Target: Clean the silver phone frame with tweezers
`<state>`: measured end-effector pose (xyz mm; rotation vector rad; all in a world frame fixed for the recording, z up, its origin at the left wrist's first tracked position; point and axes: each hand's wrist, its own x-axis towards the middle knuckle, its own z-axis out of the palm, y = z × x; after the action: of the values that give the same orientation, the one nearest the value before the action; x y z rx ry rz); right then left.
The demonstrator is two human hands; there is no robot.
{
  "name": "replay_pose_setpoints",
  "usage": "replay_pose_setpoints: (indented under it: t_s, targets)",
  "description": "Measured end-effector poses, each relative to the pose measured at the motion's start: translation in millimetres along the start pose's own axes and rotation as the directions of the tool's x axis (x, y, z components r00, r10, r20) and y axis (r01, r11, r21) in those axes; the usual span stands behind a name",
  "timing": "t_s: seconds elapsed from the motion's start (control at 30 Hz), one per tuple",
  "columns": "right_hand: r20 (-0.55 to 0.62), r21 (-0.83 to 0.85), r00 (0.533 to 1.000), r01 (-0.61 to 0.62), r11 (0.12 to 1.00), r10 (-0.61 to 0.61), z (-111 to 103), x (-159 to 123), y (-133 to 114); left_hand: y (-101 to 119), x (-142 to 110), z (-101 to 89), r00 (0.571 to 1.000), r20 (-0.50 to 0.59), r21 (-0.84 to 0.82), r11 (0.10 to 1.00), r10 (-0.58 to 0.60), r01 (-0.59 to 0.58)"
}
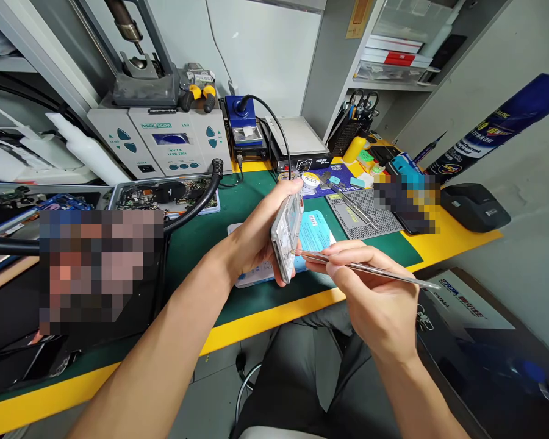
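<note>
My left hand [260, 219] is closed around a thin, silvery, opened-up phone [287, 235], tilted on edge above the bench. Its inner face is turned to the right, and small parts on it are too fine to make out. In my right hand [375, 292] is a pair of metal tweezers [370, 267], held like a pen. The tweezers' tips reach the lower right side of the phone and seem to touch it. Beneath both hands lie a blue card [315, 230] and a pale, flat pad [256, 275], partly hidden by my left hand.
A green mat [192, 268] covers the yellow-edged bench. Behind stand a hot-air station [174, 143], a blue soldering unit [243, 119] and a grey heating plate [299, 137]. More tweezers [354, 206] rest on a perforated plate [379, 210] at right. A black hose [196, 210] crosses left.
</note>
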<state>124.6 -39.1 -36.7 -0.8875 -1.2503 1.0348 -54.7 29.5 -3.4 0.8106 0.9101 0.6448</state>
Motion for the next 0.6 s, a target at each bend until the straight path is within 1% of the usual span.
replay_pose_setpoints:
  t_s: [0.2, 0.6]
  targets:
    - [0.012, -0.023, 0.999, -0.032, 0.999, 0.032, -1.7, 1.8, -3.1, -1.4, 2.8, 1.3, 1.0, -0.018, 0.014, 1.0, -0.008, 0.008]
    - [-0.049, -0.049, 0.999, -0.011, 0.999, 0.008, 4.8, -0.4, -4.9, -2.2, 3.5, 0.6, 1.0, -0.014, 0.036, 0.999, -0.004, 0.005]
